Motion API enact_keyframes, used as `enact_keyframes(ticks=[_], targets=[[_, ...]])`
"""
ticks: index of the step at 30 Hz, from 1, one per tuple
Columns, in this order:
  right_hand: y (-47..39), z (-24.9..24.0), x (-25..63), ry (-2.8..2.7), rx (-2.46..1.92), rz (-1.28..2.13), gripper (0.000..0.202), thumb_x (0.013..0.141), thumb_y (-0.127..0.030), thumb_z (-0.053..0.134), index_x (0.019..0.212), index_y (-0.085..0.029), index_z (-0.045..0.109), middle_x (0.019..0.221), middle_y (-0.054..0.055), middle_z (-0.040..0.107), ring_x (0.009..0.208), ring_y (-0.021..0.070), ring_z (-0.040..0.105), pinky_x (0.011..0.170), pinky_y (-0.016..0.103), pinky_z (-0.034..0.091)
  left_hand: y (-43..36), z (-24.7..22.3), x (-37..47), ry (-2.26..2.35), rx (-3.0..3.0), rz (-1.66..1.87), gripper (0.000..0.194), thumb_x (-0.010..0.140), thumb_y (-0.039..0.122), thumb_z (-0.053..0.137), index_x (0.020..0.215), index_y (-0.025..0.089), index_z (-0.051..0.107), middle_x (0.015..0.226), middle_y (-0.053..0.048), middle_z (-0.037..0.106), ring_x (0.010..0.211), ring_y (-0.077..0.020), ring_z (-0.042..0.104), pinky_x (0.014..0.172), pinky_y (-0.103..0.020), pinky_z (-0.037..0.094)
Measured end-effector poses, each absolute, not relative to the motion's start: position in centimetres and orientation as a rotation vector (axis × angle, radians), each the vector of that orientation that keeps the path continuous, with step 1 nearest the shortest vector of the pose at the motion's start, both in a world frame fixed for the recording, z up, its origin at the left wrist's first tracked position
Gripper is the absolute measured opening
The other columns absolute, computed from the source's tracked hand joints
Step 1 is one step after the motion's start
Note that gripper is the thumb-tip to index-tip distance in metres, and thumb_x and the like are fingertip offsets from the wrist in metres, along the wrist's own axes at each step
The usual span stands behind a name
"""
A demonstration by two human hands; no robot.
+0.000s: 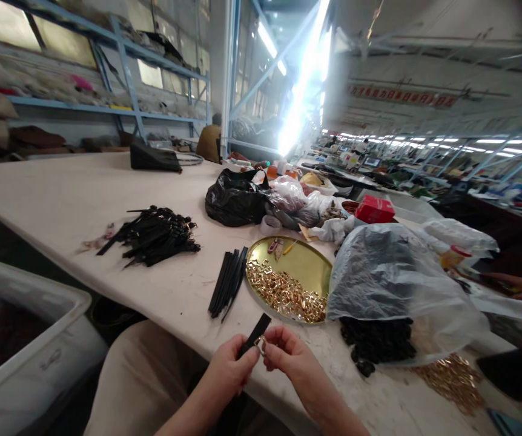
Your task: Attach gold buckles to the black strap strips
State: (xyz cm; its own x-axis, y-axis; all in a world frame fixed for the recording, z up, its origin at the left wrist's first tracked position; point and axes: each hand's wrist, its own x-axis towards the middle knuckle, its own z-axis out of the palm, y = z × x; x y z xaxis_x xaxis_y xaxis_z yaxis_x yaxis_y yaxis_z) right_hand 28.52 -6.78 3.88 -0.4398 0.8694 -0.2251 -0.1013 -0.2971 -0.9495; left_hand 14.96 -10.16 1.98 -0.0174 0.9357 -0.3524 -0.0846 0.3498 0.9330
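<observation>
Head view: flat black strap (254, 334) threaded through small metal ring (260, 345).

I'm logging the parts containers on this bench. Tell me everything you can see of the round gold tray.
The gold tray is a shallow, round, shiny dish that looks like metal, lying flat on the pale table. Small gold buckles are heaped across its near half; its far half is mostly bare. A clear plastic bag overlaps its right rim, and black strips lie just left of it.

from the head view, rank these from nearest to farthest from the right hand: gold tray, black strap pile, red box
1. gold tray, just ahead of the right hand
2. black strap pile, ahead to the left
3. red box, farther back, slightly right
</observation>
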Motion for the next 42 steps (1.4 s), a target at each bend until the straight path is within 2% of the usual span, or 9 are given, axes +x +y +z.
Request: enact_keyframes(ticks=[3, 7, 9, 14, 20, 26, 30, 35, 42], targets=[[-7.4, 2.8, 28.1, -1.369, -1.039, 1.699, 0.024, 0.066, -0.036, 0.068, 0.078, -0.019, 0.056, 0.070, -0.001, 0.056, 0.061, 0.0143, 0.052, 0.059, 0.028, 0.042, -10.8, 1.5, 14.9, 1.334, 0.791, 0.995, 0.028, 0.066, 0.044, 0.056, 0.064, 0.019, 0.045, 0.033, 0.012, 0.038, 0.026, -0.0039, 0.028, 0.030, -0.017, 0.017], [-7.9, 1.5, 28.0, -1.728, -1.136, 1.168, 0.009, 0.079, -0.029, 0.053, 0.082, -0.021, 0.057, 0.077, 0.003, 0.060, 0.073, 0.0193, 0.055, 0.068, 0.032, 0.042, -11.5, 1.8, 15.1, 1.255, 0.631, 1.005, 0.025, 0.069, 0.041, 0.052, 0.066, 0.018, 0.042, 0.041, 0.011, 0.038, 0.030, -0.0020, 0.027, 0.033, -0.016, 0.018], [-8.0, 0.9, 28.0, -1.745, -1.165, 1.097, 0.009, 0.080, -0.028, 0.052, 0.082, -0.021, 0.057, 0.077, 0.003, 0.060, 0.073, 0.0198, 0.055, 0.068, 0.032, 0.043, -11.7, 1.9, 15.2, 1.188, 0.553, 0.996, 0.027, 0.071, 0.043, 0.050, 0.069, 0.017, 0.042, 0.046, 0.011, 0.038, 0.034, -0.0013, 0.027, 0.036, -0.016, 0.021], [-7.9, -0.6, 27.7, -1.413, -1.131, 1.479, 0.012, 0.076, -0.031, 0.056, 0.082, -0.021, 0.055, 0.069, 0.000, 0.061, 0.067, 0.0184, 0.057, 0.062, 0.030, 0.044, -12.1, 2.0, 15.3, 1.104, 0.423, 1.008, 0.032, 0.070, 0.042, 0.053, 0.084, 0.013, 0.049, 0.052, 0.010, 0.040, 0.037, 0.0000, 0.027, 0.039, -0.015, 0.019], [-7.8, -1.9, 27.4, -1.239, -1.141, 1.578, 0.019, 0.070, -0.032, 0.065, 0.080, -0.018, 0.056, 0.067, 0.000, 0.063, 0.060, 0.0146, 0.054, 0.058, 0.027, 0.042, -12.6, 2.4, 15.1, 1.051, 0.331, 1.076, 0.037, 0.066, 0.040, 0.060, 0.088, 0.012, 0.053, 0.051, 0.010, 0.040, 0.037, -0.0001, 0.028, 0.039, -0.015, 0.020], [-8.3, -0.5, 27.6, -0.642, -1.073, 1.946, 0.035, 0.057, -0.030, 0.078, 0.083, -0.017, 0.058, 0.068, -0.003, 0.061, 0.058, 0.0087, 0.056, 0.059, 0.022, 0.047, -12.6, 1.0, 13.7, 1.304, 0.692, 1.011, 0.050, 0.069, 0.061, 0.046, 0.084, 0.014, 0.051, 0.039, 0.011, 0.039, 0.031, -0.0031, 0.030, 0.034, -0.016, 0.019], [-8.6, 0.3, 27.8, -0.555, -1.016, 1.994, 0.035, 0.057, -0.026, 0.079, 0.084, -0.015, 0.060, 0.067, -0.003, 0.061, 0.055, 0.0066, 0.055, 0.055, 0.018, 0.048, -12.6, -0.2, 13.1, 1.384, 0.905, 0.823, 0.054, 0.065, 0.067, 0.042, 0.079, 0.016, 0.049, 0.034, 0.012, 0.035, 0.028, -0.0046, 0.026, 0.030, -0.017, 0.017], [-9.0, 0.3, 28.4, -0.599, -0.977, 2.054, 0.031, 0.060, -0.024, 0.078, 0.085, -0.014, 0.063, 0.065, -0.002, 0.061, 0.053, 0.0054, 0.054, 0.054, 0.017, 0.049, -13.1, 0.9, 12.2, 1.247, 0.980, 0.693, 0.050, 0.065, 0.065, 0.045, 0.075, 0.016, 0.049, 0.033, 0.013, 0.030, 0.029, -0.0044, 0.022, 0.029, -0.017, 0.015], [-9.3, 0.2, 28.9, -0.647, -0.991, 2.105, 0.027, 0.061, -0.025, 0.078, 0.082, -0.014, 0.065, 0.064, -0.002, 0.061, 0.050, 0.0039, 0.053, 0.051, 0.014, 0.046, -13.5, 2.4, 10.6, 1.119, 1.015, 0.586, 0.040, 0.072, 0.052, 0.046, 0.079, 0.013, 0.053, 0.037, 0.011, 0.032, 0.032, -0.0043, 0.022, 0.033, -0.019, 0.013]])
